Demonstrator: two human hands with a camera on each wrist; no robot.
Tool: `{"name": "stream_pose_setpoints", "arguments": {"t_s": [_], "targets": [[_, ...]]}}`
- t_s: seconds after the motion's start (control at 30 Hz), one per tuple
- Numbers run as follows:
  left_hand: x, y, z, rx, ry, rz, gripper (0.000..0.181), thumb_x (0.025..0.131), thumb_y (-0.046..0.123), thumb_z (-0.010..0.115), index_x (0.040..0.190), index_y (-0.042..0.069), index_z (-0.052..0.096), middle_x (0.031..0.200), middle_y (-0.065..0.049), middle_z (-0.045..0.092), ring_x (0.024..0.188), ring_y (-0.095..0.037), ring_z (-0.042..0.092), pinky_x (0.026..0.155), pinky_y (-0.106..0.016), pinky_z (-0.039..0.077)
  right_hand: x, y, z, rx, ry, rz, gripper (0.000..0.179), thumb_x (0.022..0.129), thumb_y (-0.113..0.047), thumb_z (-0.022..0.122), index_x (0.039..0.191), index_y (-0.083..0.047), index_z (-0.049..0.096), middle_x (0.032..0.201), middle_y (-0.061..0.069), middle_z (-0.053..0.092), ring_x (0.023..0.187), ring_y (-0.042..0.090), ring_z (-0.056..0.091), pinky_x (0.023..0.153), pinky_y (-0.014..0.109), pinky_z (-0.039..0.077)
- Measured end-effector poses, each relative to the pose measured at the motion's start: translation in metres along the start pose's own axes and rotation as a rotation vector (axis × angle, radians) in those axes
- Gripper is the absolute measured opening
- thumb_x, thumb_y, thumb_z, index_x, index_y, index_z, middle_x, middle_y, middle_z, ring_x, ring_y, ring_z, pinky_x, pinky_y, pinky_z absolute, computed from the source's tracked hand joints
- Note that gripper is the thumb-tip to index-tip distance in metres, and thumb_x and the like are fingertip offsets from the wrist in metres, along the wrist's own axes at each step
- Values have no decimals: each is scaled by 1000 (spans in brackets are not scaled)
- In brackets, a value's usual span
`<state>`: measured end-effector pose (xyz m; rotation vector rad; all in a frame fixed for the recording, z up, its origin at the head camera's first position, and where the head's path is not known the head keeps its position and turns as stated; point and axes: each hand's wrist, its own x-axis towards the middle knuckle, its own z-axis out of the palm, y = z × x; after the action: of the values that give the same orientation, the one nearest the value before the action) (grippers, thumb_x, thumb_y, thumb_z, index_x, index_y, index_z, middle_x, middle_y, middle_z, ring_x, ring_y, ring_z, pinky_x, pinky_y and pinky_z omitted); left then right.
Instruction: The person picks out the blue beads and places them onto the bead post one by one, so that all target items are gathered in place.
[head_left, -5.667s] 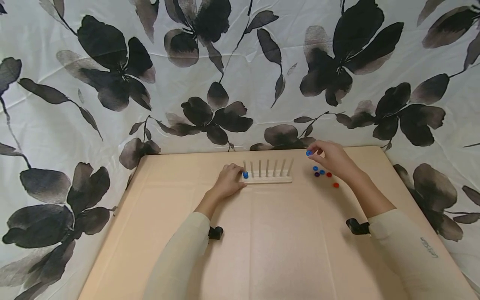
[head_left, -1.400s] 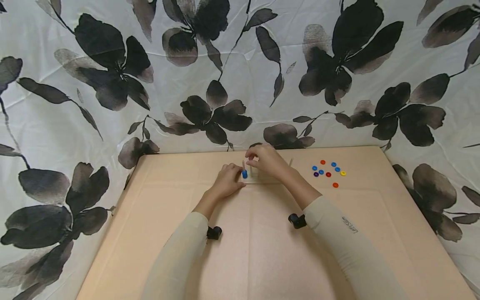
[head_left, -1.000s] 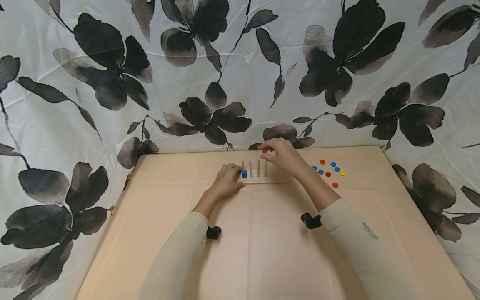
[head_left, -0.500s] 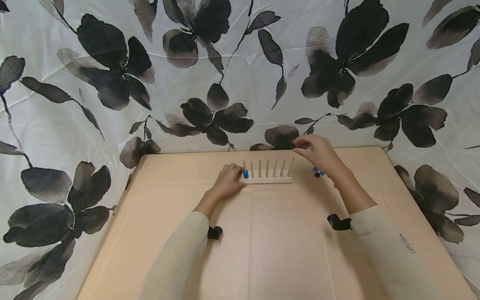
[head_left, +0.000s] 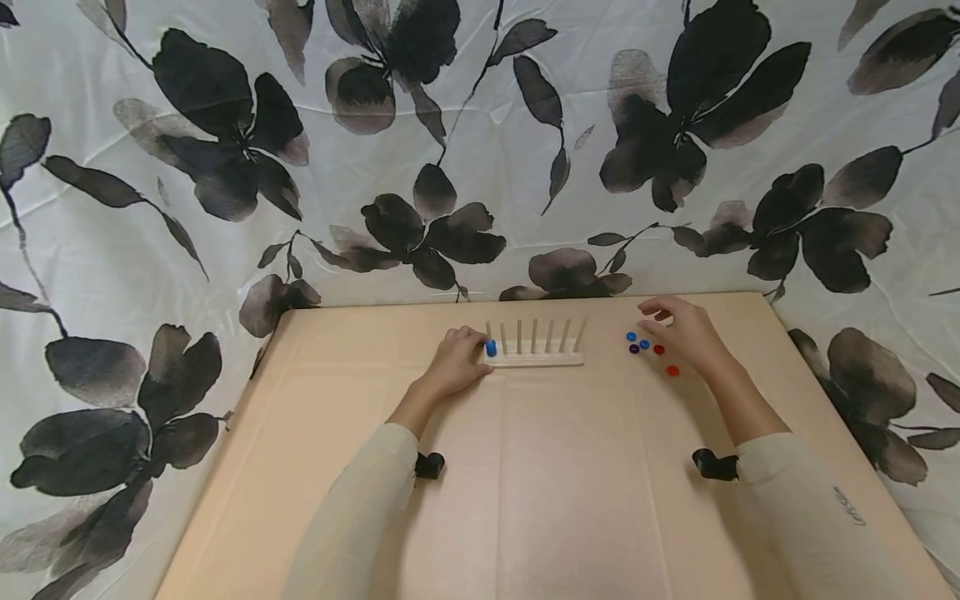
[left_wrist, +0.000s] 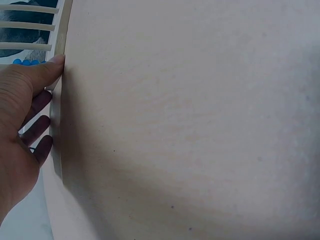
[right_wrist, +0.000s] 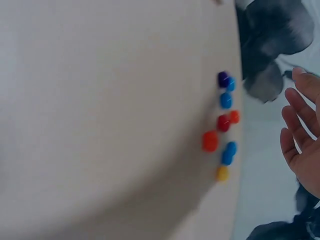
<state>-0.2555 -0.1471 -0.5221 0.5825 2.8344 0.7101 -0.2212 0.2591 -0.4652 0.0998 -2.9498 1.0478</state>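
Observation:
A pale wooden peg rack (head_left: 534,361) with a row of upright pegs stands near the far edge of the table. My left hand (head_left: 454,363) holds its left end, the thumb along the front edge in the left wrist view. Blue beads (head_left: 491,348) sit low on the leftmost peg, partly behind the fingertips; the other pegs are bare. My right hand (head_left: 686,333) hovers above the loose beads to the right, fingers loosely bent and apart, nothing between them. In the right wrist view lie a purple bead (right_wrist: 223,79), a yellow bead (right_wrist: 222,173) and several blue, red and orange ones.
The light wooden table (head_left: 570,483) ends just behind the rack and beads. A white cloth (head_left: 480,150) with dark flowers hangs beyond it. An orange-red bead (head_left: 672,371) lies nearest the front of the loose group.
Earlier my right hand pinched a blue bead, then was at the rack's left pegs. Since then it has swung right, back over the loose beads, without one. My left hand stays put.

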Motion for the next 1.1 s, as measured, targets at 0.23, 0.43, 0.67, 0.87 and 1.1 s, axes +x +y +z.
{"name": "stream_pose_setpoints", "arguments": {"t_s": [0.23,0.43,0.67,0.87,1.1], "targets": [[1,-1,1,-5,4,3,56,90,30,81,138,8,62,138,-11,58,130,-32,48,112,-48,40,3,29,14,-26,-85,27,38,101,-15,66,135,1,63,131,26,62,117,44,60,97,58,51],[2,-1,1,-16,4,-3,57,90,30,81,139,8,62,138,-11,58,130,-32,48,113,-47,40,9,45,25,-85,-115,-80,37,96,-9,69,129,9,66,127,33,63,116,49,61,100,62,48],[3,-1,1,-12,6,1,57,90,30,81,139,9,62,138,-11,58,131,-33,48,114,-47,39,9,50,30,-149,-95,-127,30,92,-6,72,119,9,71,110,30,68,103,45,63,93,60,49],[5,-1,2,-14,14,-6,57,90,31,82,139,9,62,138,-11,59,130,-32,48,113,-47,39,10,52,34,-157,-96,-108,25,94,-4,70,116,8,71,105,28,66,98,42,60,88,57,49],[6,-1,2,-13,8,-15,58,90,31,82,139,8,62,139,-11,58,131,-31,48,115,-47,39,11,52,36,-167,-86,-102,20,94,-3,70,112,6,73,104,26,66,98,41,58,89,57,47]]}}
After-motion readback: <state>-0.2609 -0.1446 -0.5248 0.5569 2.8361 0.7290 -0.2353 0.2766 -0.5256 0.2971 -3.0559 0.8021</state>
